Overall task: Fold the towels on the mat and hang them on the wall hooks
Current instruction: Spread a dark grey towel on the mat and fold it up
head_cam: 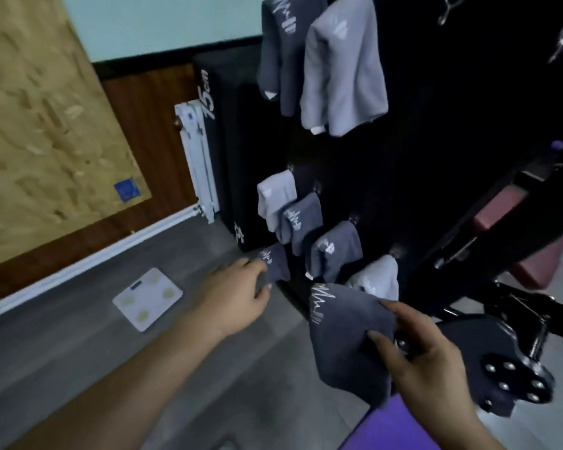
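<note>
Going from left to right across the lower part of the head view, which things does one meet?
White bathroom scale, left hand, dark grey towel it grips, second dark grey towel, right hand gripping it, black bolted plate.
</note>
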